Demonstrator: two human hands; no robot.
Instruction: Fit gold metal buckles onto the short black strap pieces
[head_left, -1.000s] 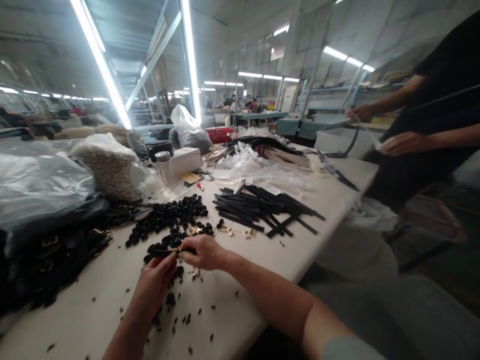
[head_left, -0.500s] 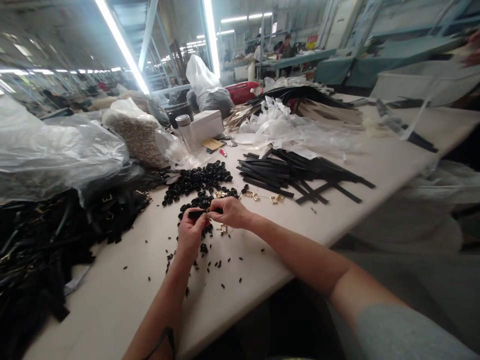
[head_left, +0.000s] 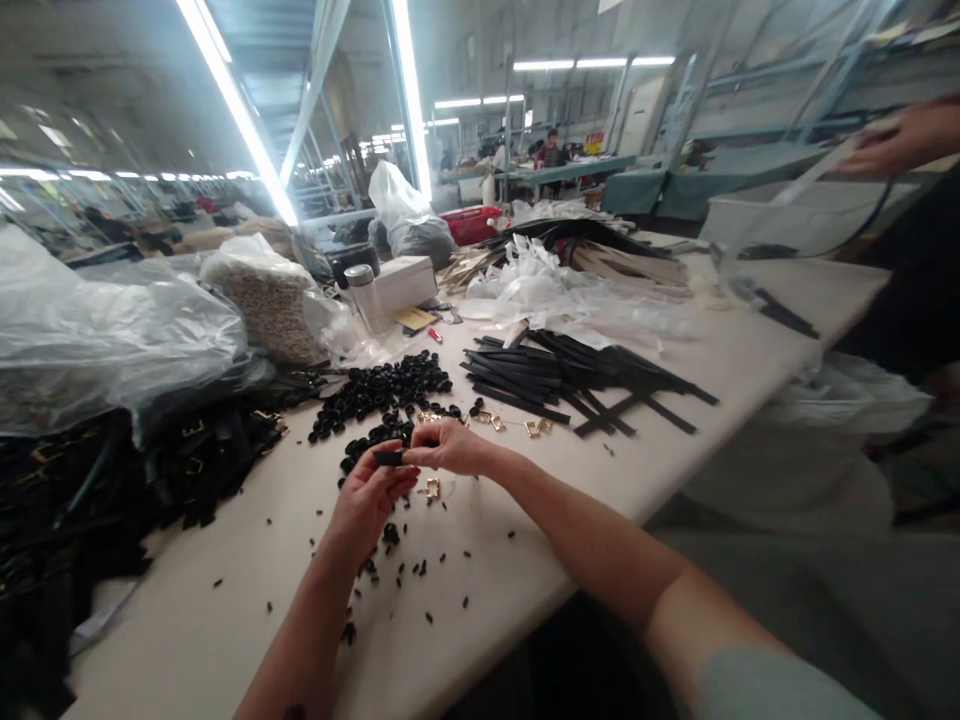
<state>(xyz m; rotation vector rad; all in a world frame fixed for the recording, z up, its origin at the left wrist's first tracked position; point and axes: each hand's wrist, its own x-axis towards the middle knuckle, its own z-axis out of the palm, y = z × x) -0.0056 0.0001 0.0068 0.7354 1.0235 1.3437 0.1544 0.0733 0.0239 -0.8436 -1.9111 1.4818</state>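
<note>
A short black strap (head_left: 388, 459) is held between my two hands above the table. My left hand (head_left: 367, 495) pinches it between thumb and fingers from the left. From the right, my right hand (head_left: 454, 447) closes on the strap's other end, with a glint of gold metal at the fingertips, too small to make out. Beneath and behind the hands lie many small black loops (head_left: 382, 388). A gold buckle (head_left: 431, 489) rests just below my right hand, and more gold buckles (head_left: 534, 428) lie to its right.
Long black straps (head_left: 517, 375) are piled beyond my right hand, with crumpled white plastic (head_left: 525, 275) behind. At left are a heap of black straps with buckles (head_left: 180, 450) and plastic bags (head_left: 120, 310). A co-worker's hand (head_left: 911, 140) holds clear plastic at far right.
The view has shifted, so the table sits lower. My left fingers have loosened and spread somewhat below the strap. A co-worker's hand with plastic has come further into view at right.
</note>
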